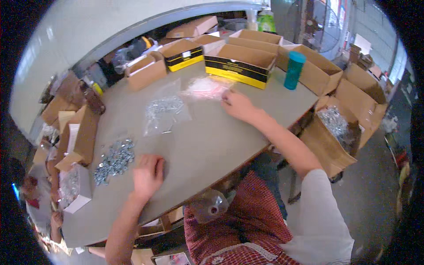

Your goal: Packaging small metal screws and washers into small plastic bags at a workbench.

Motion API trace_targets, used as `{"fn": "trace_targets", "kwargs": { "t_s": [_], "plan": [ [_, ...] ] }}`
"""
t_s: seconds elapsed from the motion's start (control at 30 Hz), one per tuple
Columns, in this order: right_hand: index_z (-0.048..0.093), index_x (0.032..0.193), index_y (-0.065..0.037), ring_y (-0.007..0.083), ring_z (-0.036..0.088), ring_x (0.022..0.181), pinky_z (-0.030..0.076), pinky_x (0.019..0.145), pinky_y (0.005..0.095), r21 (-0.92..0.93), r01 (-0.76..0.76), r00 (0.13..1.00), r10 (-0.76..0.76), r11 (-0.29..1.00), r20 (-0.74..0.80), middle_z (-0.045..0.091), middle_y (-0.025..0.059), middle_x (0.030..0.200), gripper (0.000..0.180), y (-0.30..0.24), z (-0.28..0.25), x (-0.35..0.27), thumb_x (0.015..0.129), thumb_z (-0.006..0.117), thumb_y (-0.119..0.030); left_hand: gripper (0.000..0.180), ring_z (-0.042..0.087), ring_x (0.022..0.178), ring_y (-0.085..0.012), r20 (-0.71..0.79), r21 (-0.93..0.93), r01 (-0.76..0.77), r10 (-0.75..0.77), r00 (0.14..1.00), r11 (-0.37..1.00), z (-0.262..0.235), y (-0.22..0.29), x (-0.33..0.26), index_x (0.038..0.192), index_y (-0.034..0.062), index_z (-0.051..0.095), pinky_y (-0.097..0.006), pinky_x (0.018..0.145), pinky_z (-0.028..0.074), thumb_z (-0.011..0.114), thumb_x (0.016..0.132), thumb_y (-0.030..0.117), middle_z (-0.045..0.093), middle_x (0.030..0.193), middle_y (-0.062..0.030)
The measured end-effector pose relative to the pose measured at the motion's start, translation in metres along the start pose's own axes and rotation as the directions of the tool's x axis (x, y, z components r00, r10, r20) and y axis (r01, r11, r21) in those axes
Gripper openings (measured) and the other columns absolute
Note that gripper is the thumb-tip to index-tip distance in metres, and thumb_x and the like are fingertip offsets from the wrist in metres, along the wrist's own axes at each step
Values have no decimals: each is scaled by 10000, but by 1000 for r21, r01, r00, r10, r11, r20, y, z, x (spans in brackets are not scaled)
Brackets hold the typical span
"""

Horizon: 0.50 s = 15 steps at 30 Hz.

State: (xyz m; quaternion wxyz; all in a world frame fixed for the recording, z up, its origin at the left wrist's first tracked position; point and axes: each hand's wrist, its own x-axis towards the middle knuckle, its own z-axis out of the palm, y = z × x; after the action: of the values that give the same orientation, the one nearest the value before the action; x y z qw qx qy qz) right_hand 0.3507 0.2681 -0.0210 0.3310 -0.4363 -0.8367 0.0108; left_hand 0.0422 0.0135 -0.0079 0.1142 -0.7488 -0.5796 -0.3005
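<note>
Soft daylight, slight blur, strong fisheye bending, black rim.

A clear bag of metal parts is lying just left of the right fingers; a pinkish bag is touching them. Yellow-black boxes are standing beyond.

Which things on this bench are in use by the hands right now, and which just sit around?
In use:
left hand beside the pile of metal washers
right hand on the pinkish plastic bags
clear bag of metal parts

Lying about:
teal bottle
black-and-yellow boxes
floor carton of filled bags
</note>
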Motion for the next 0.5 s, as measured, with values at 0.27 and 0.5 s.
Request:
{"fn": "trace_targets", "kwargs": {
  "t_s": [0.27,0.5],
  "plan": [
    [661,830,-56,304,660,896,538,743,441,-299,363,931,-329,883,158,673,118,826,125,-38,55,63,818,642,-179,46,621,836,-365,18,53,-23,22,1000,998,-2,-3,-1,886,44,637,-446,720,519,656,856,74,658,885,-148],
    [637,822,-34,318,649,791,530,690,426,383,399,915,-332,833,-231,647,134,818,95,-97,24,30,828,668,-123,284,660,976,-240,235,-599,582,-574,784,550,11,7,20,1176,0,618,-370,874,511,607,981,206,701,1036,-115]
  ]
}}
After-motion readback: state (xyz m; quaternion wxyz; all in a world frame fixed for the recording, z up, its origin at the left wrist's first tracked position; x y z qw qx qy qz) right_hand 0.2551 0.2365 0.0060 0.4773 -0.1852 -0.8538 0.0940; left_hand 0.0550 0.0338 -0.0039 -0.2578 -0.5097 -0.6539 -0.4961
